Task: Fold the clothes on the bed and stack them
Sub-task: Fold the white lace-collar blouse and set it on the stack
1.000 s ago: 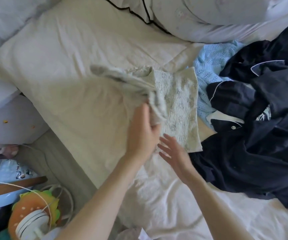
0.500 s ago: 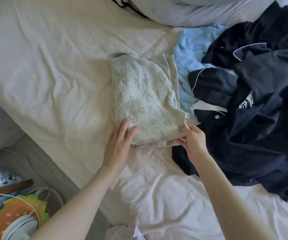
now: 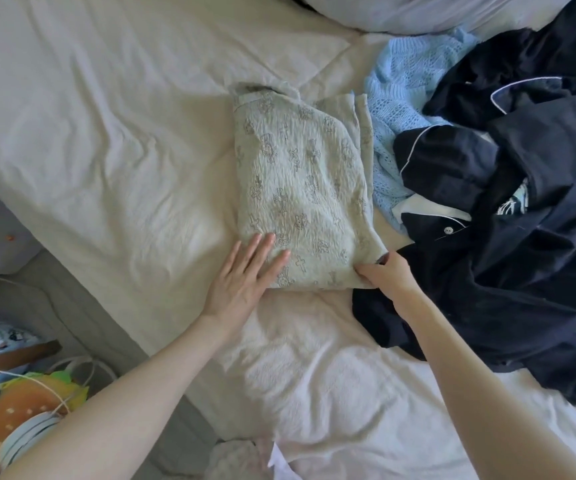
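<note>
- Folded pale-green crinkled garment w/ grey cross print (image 3: pixel 300 195) lies flat mid-bed on cream sheet (image 3: pixel 106 133).
- Left hand (image 3: pixel 241 278): fingers straight & spread, palm down on garment's near-left corner; nothing gripped.
- Right hand (image 3: pixel 386 277): fingers curled, pinching garment's near-right corner.
- Light-blue knit top (image 3: pixel 400 98) just beside garment on its right, partly under crumpled navy pyjama clothes w/ white piping (image 3: pixel 521 237).
- Right wrist rests over navy fabric.
- White textured blanket (image 3: pixel 331 375) nearer the camera, under both forearms.
</note>
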Available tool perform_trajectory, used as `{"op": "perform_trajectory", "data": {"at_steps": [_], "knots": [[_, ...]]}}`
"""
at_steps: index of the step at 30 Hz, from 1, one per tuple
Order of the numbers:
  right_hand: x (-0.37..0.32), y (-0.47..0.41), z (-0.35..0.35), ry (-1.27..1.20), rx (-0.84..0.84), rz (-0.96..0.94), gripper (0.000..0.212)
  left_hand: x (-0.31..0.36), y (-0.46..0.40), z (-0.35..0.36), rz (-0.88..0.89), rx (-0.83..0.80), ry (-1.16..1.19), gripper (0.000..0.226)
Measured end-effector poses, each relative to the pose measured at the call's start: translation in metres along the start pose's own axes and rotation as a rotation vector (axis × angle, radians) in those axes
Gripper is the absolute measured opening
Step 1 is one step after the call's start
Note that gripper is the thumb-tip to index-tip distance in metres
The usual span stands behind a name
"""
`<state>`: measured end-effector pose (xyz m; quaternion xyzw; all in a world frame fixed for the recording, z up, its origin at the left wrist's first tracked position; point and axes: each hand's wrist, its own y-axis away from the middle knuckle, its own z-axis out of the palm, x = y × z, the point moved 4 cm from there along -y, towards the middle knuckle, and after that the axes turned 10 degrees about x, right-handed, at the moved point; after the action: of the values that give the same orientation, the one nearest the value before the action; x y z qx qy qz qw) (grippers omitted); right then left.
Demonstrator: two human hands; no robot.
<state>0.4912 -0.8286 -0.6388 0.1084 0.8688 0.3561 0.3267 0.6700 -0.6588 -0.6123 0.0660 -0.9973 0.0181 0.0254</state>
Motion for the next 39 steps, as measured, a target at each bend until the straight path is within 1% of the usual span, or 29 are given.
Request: {"op": "perform_trajectory", "data": {"at_steps": [1, 3, 5, 6, 7, 9, 12, 15, 18, 20, 21, 22, 24, 25, 26, 27, 29, 30, 31, 32, 33, 34, 35, 36, 37, 38, 39], "knots": [[-0.002, 0.001, -0.001, -0.048, -0.008, 0.034, 0.02, -0.002, -0.001, 0.0, 0.016, 0.028, -0.001, 0.074], [-0.004, 0.002, -0.002, -0.111, -0.014, 0.085, 0.027, -0.004, -0.002, -0.002, 0.041, 0.08, 0.01, 0.069], [-0.006, 0.002, -0.005, -0.067, 0.012, 0.063, 0.035, -0.006, -0.006, -0.006, 0.034, 0.11, 0.067, 0.07], [-0.007, 0.004, -0.007, -0.028, 0.025, 0.03, 0.036, -0.007, -0.009, -0.01, 0.013, 0.097, 0.114, 0.073], [-0.009, 0.007, -0.009, -0.003, 0.03, 0.003, 0.03, -0.008, -0.011, -0.014, -0.002, 0.059, 0.168, 0.078], [-0.012, 0.018, -0.014, -0.029, 0.02, -0.017, 0.02, -0.011, -0.01, -0.024, -0.017, -0.044, 0.277, 0.078], [-0.004, 0.047, -0.024, -0.088, -0.012, 0.027, 0.025, -0.015, 0.004, -0.042, -0.086, -0.154, 0.502, 0.063], [0.016, 0.082, -0.037, -0.074, -0.104, 0.139, 0.036, -0.011, 0.025, -0.056, -0.19, -0.42, 0.668, 0.057], [0.043, 0.113, -0.05, -0.049, -0.203, 0.243, 0.031, -0.001, 0.052, -0.059, -0.298, -0.697, 0.819, 0.057], [0.053, 0.125, -0.059, -0.102, -0.226, 0.28, 0.03, 0.003, 0.066, -0.061, -0.352, -0.818, 0.985, 0.055], [0.053, 0.127, -0.062, -0.119, -0.227, 0.274, 0.028, 0.002, 0.068, -0.062, -0.396, -0.837, 1.073, 0.053], [0.051, 0.125, -0.064, -0.119, -0.218, 0.25, 0.026, -0.003, 0.068, -0.063, -0.442, -0.826, 1.14, 0.051], [0.038, 0.117, -0.065, -0.131, -0.171, 0.193, 0.02, -0.018, 0.058, -0.061, -0.523, -0.724, 1.179, 0.045], [0.029, 0.11, -0.063, -0.151, -0.133, 0.179, 0.017, -0.026, 0.051, -0.061, -0.569, -0.637, 1.187, 0.04], [0.018, 0.102, -0.061, -0.175, -0.09, 0.179, 0.012, -0.034, 0.042, -0.061, -0.642, -0.528, 1.212, 0.034], [0.007, 0.092, -0.058, -0.191, -0.046, 0.177, 0.011, -0.042, 0.034, -0.06, -0.734, -0.416, 1.253, 0.028], [-0.015, 0.073, -0.05, -0.199, 0.002, 0.159, 0.019, -0.052, 0.019, -0.057, -0.912, -0.236, 1.318, 0.018], [-0.026, 0.065, -0.045, -0.207, 0.008, 0.144, 0.022, -0.053, 0.014, -0.056, -0.994, -0.174, 1.32, 0.013], [-0.036, 0.057, -0.038, -0.208, 0.008, 0.13, 0.028, -0.053, 0.01, -0.054, -1.057, -0.128, 1.3, 0.015], [-0.045, 0.052, -0.03, -0.196, 0.002, 0.116, 0.035, -0.052, 0.008, -0.054, -1.093, -0.108, 1.275, 0.024], [-0.051, 0.048, -0.022, -0.165, -0.007, 0.087, 0.044, -0.049, 0.009, -0.053, -1.102, -0.124, 1.251, 0.031], [-0.057, 0.047, -0.014, -0.119, -0.015, 0.036, 0.054, -0.045, 0.013, -0.049, -1.101, -0.151, 1.255, 0.031], [-0.061, 0.046, -0.006, -0.074, -0.022, -0.028, 0.065, -0.041, 0.02, -0.042, -1.101, -0.18, 1.305, 0.033], [-0.062, 0.047, -0.001, -0.059, -0.038, -0.081, 0.076, -0.036, 0.029, -0.035, -1.112, -0.202, 1.362, 0.048], [-0.061, 0.047, 0.003, -0.07, -0.062, -0.125, 0.082, -0.033, 0.039, -0.028, -1.123, -0.209, 1.401, 0.068], [-0.057, 0.047, 0.006, -0.087, -0.083, -0.169, 0.08, -0.031, 0.047, -0.023, -1.104, -0.198, 1.427, 0.079], [-0.052, 0.048, 0.006, -0.092, -0.099, -0.209, 0.068, -0.029, 0.053, -0.02, -1.074, -0.162, 1.432, 0.077]]}}
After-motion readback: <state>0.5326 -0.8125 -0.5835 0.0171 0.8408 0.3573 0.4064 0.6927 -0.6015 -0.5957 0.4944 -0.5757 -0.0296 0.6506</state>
